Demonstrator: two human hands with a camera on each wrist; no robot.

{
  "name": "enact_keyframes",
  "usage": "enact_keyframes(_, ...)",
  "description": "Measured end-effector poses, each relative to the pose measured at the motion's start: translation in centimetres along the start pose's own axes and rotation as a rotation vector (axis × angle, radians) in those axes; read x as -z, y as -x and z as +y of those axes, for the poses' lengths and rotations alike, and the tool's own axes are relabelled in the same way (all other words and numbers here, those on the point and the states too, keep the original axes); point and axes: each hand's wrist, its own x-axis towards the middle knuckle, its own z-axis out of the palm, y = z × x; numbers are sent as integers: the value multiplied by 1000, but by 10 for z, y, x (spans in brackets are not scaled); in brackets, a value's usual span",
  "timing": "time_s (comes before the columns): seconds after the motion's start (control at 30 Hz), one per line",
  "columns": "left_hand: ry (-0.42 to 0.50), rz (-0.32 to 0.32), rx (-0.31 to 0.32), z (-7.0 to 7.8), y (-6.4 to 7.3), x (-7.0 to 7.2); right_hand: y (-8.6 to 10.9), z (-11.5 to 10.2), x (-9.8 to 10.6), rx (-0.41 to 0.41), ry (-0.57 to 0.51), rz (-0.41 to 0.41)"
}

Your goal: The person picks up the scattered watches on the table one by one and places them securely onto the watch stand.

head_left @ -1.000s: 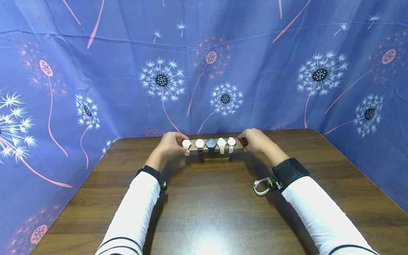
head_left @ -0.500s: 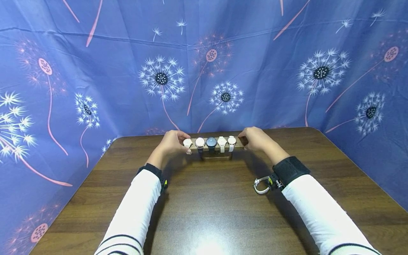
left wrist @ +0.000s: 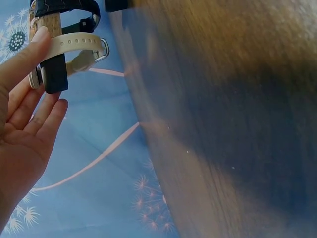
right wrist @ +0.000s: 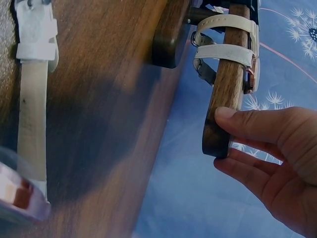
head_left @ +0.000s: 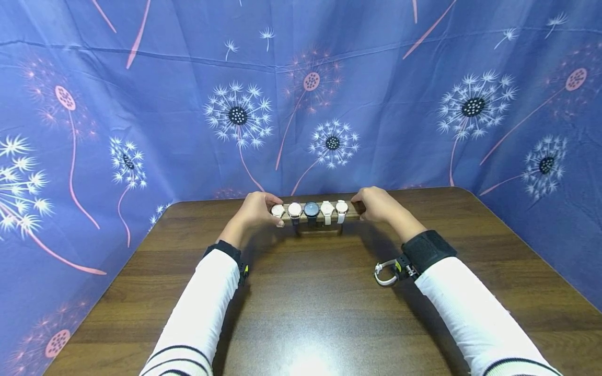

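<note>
A wooden watch stand (head_left: 355, 210) stands at the table's far side, with several wristwatches in a row round its bar. My left hand (head_left: 256, 210) pinches the leftmost watch (head_left: 278, 211), a pale-faced one with a cream strap (left wrist: 74, 43); in the left wrist view the thumb lies at the strap's edge, fingers behind the dial. The bar's dark end (left wrist: 55, 74) sticks out past that strap. On the opposite side my right hand (head_left: 376, 205) grips the bar's bare right end (right wrist: 218, 126) between thumb and fingers. A blue-dialled watch (head_left: 311, 210) sits mid-row.
Another white-strapped watch (head_left: 386, 273) is beside my right wrist, and its strap (right wrist: 33, 104) shows large in the right wrist view. The stand's base (right wrist: 171, 37) rests on the brown wooden table (head_left: 301, 292). A blue dandelion-print cloth (head_left: 376, 104) hangs behind the table.
My left hand has moved slightly right, and the leftmost watch has slid a little along the bar towards the others. The right hand keeps its hold on the bar's end.
</note>
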Motion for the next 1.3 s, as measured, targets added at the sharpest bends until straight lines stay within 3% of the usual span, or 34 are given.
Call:
enact_keyframes(0.33,-139,5,-43,7,-5,2,-1,-2,3,-3,9,7)
enact_keyframes(0.57,-183,-9,-57,10,-6,4,-1,-3,6,-7,21,9)
enact_keyframes(0.77,-251,-5,-106,13,-7,4,0,-3,7,8,17,23)
enact_keyframes(1.07,-143,-52,-74,12,6,6,8,-4,5,-21,-43,-53)
enact_keyframes(1.3,-172,1,-120,17,18,21,23,1,15,9,-35,47)
